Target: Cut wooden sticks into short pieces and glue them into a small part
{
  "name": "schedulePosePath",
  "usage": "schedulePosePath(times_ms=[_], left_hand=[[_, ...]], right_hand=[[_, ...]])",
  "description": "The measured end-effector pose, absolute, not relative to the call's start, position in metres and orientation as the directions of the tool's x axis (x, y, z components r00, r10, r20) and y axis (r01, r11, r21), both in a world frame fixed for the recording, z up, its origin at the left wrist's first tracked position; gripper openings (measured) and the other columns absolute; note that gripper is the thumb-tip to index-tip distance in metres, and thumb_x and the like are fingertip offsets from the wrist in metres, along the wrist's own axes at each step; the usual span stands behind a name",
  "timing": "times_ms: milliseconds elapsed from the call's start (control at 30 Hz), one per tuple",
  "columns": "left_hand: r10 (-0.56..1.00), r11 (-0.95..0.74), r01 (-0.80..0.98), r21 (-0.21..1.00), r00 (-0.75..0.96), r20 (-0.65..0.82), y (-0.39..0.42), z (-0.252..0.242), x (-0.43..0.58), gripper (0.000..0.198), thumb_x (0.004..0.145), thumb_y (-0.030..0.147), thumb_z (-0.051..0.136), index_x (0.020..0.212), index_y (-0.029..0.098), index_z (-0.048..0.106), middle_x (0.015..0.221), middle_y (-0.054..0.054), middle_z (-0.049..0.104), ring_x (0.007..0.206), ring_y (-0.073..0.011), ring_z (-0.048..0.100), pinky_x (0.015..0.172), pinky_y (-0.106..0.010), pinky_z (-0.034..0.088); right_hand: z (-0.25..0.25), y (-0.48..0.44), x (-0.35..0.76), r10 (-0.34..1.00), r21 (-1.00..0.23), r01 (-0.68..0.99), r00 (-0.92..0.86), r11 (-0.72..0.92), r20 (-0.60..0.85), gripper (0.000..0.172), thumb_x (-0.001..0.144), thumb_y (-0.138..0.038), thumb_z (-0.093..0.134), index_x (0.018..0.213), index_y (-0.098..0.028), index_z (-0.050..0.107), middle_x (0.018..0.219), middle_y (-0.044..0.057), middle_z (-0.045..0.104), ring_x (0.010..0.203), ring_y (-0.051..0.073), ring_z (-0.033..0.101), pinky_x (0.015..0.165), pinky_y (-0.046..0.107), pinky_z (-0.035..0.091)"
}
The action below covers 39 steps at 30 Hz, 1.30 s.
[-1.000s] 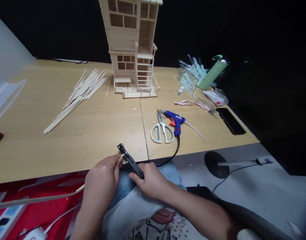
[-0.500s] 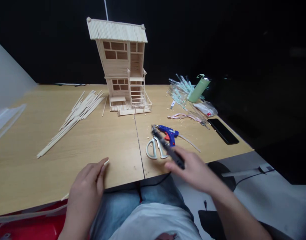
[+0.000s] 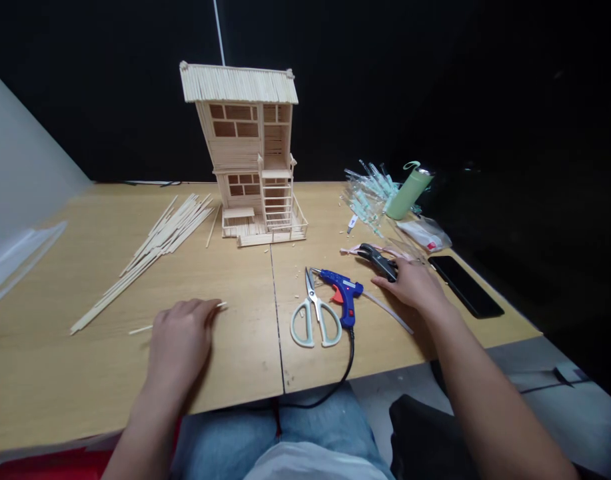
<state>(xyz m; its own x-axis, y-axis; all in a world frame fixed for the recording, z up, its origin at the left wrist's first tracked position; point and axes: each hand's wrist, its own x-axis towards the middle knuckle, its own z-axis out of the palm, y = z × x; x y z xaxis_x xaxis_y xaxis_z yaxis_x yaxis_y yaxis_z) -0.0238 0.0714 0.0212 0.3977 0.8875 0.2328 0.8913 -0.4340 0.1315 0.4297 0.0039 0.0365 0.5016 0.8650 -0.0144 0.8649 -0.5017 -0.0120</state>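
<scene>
My left hand [image 3: 180,340] rests on the wooden table top [image 3: 235,373], shut on a thin wooden stick [image 3: 140,329] whose ends show on both sides of it. My right hand [image 3: 410,285] is far off to the right, its fingers on a small black cutter [image 3: 378,261] lying over pale pink strips [image 3: 350,251]. Between my hands lie white-handled scissors [image 3: 312,313] and a blue glue gun [image 3: 342,293], with a black cord [image 3: 348,373] running off the table edge. Neither hand touches them.
A popsicle-stick house [image 3: 245,153] stands at the back, with a loose stick pile [image 3: 165,250] to its left. Clear packaged items [image 3: 368,193], a green bottle [image 3: 409,193], a plastic bag [image 3: 424,233] and a black phone [image 3: 465,287] lie at right.
My right hand has carried the black cutter farther right and back, setting it by the pink strips. My left hand has moved onto the table top, and the view has tilted slightly.
</scene>
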Motion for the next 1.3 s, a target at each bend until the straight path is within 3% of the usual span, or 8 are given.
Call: schedulePosePath(times_ms=[100, 200, 433, 600, 700, 833, 1033, 1300], left_hand=[[0.918, -0.35, 0.935, 0.056, 0.33, 0.222, 0.078, 0.02, -0.033, 0.032, 0.102, 0.027, 0.045, 0.111, 0.023, 0.076, 0.11, -0.009, 0.078, 0.105, -0.0336, 0.07, 0.086, -0.048, 0.045], [0.919, -0.332, 0.941, 0.055, 0.31, 0.241, 0.077, 0.018, -0.033, 0.035, 0.103, 0.029, 0.043, 0.113, 0.022, 0.075, 0.112, -0.009, 0.076, 0.107, -0.0325, 0.069, 0.087, -0.048, 0.043], [0.911, -0.328, 0.94, 0.094, 0.289, 0.294, 0.078, 0.01, -0.032, 0.037, 0.103, 0.039, 0.043, 0.11, 0.022, 0.076, 0.109, -0.008, 0.076, 0.102, -0.0318, 0.07, 0.086, -0.046, 0.043], [0.895, -0.357, 0.928, 0.104, 0.308, 0.323, 0.08, 0.007, -0.035, 0.039, 0.103, 0.041, 0.042, 0.109, 0.021, 0.075, 0.106, -0.009, 0.075, 0.1, -0.0317, 0.069, 0.084, -0.044, 0.043], [0.888, -0.364, 0.926, 0.099, 0.314, 0.335, 0.08, 0.005, -0.036, 0.04, 0.104, 0.042, 0.042, 0.111, 0.02, 0.075, 0.107, -0.009, 0.075, 0.099, -0.032, 0.069, 0.083, -0.044, 0.043], [0.889, -0.363, 0.926, 0.102, 0.312, 0.335, 0.077, 0.003, -0.036, 0.04, 0.104, 0.042, 0.042, 0.114, 0.021, 0.074, 0.111, -0.009, 0.074, 0.099, -0.0314, 0.067, 0.081, -0.043, 0.043], [0.894, -0.357, 0.925, 0.134, 0.297, 0.335, 0.073, 0.0, -0.036, 0.04, 0.104, 0.042, 0.043, 0.116, 0.02, 0.074, 0.113, -0.01, 0.072, 0.102, -0.0314, 0.065, 0.083, -0.043, 0.044], [0.899, -0.365, 0.918, 0.154, 0.304, 0.317, 0.071, -0.002, -0.037, 0.037, 0.104, 0.04, 0.043, 0.117, 0.021, 0.072, 0.116, -0.011, 0.072, 0.104, -0.0317, 0.065, 0.083, -0.043, 0.044]], right_hand=[[0.027, 0.012, 0.432, 0.867, 0.078, 0.864, 0.497, -0.498, 0.038, 0.083, 0.088, -0.07, 0.064, 0.147, -0.013, 0.052, 0.129, 0.027, 0.067, 0.119, 0.042, 0.064, 0.093, 0.045, 0.047], [0.019, 0.015, 0.433, 0.879, 0.133, 0.869, 0.47, -0.477, 0.083, 0.082, 0.091, -0.072, 0.058, 0.147, -0.013, 0.051, 0.126, 0.028, 0.066, 0.12, 0.043, 0.062, 0.096, 0.047, 0.044], [0.015, 0.007, 0.423, 0.891, 0.153, 0.879, 0.434, -0.452, 0.135, 0.071, 0.098, -0.064, 0.051, 0.145, -0.01, 0.052, 0.138, 0.028, 0.061, 0.123, 0.043, 0.061, 0.099, 0.048, 0.044], [0.051, 0.027, 0.392, 0.909, 0.107, 0.916, 0.36, -0.388, 0.212, 0.046, 0.102, -0.049, 0.053, 0.122, -0.011, 0.07, 0.115, 0.022, 0.074, 0.108, 0.037, 0.069, 0.087, 0.042, 0.049], [0.074, 0.061, 0.356, 0.955, -0.048, 0.968, 0.251, -0.247, 0.16, 0.034, 0.104, -0.04, 0.051, 0.116, -0.019, 0.074, 0.101, 0.012, 0.08, 0.096, 0.03, 0.074, 0.081, 0.035, 0.05], [0.082, 0.113, 0.3, 0.998, 0.013, 0.999, -0.03, 0.029, 0.054, 0.035, 0.105, -0.034, 0.045, 0.127, -0.022, 0.069, 0.112, 0.013, 0.08, 0.103, 0.03, 0.074, 0.084, 0.035, 0.051], [0.06, 0.163, 0.254, 0.996, 0.076, 0.994, -0.081, 0.082, -0.024, 0.038, 0.099, -0.011, 0.039, 0.121, -0.009, 0.07, 0.112, 0.025, 0.076, 0.105, 0.034, 0.073, 0.084, 0.038, 0.053], [0.058, 0.161, 0.253, 0.992, 0.065, 0.991, -0.109, 0.113, -0.071, 0.035, 0.099, -0.016, 0.043, 0.118, -0.011, 0.071, 0.109, 0.023, 0.077, 0.102, 0.034, 0.073, 0.082, 0.037, 0.052]])
